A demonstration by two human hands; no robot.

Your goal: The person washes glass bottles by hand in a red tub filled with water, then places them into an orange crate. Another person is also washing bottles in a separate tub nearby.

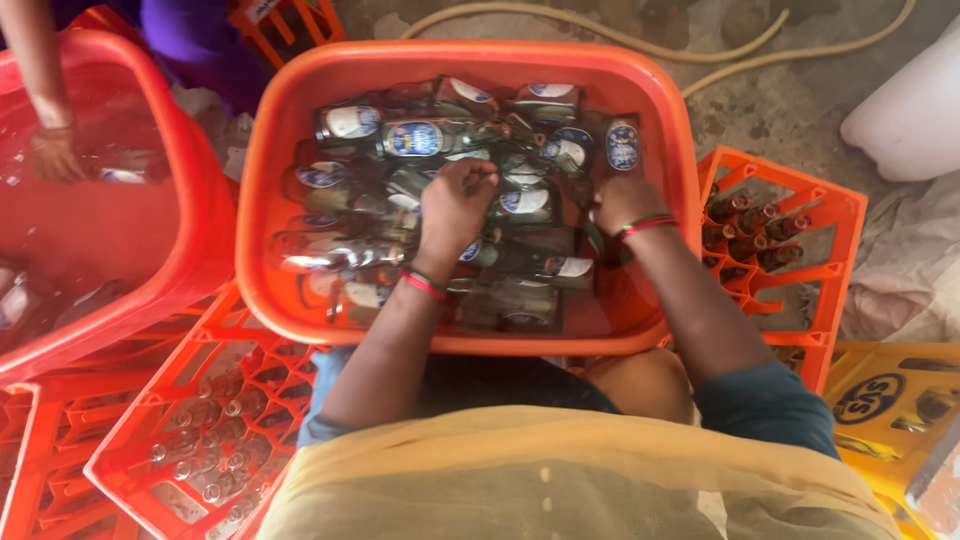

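Note:
An orange plastic tub [300, 110] in front of me holds water and several glass bottles [420, 138] with blue and white labels, lying on their sides. My left hand [455, 205] is in the tub, fingers closed on a bottle near the middle. My right hand [622, 203] is closed on another bottle toward the tub's right side. Both wrists wear red bangles.
A second red tub [130, 230] stands at left, where another person's hand [52, 152] reaches in. Orange crates with bottles sit at lower left [215, 440] and right [790, 240]. A yellow crate [890, 400], a hose [600, 20] and a white container [915, 110] lie around.

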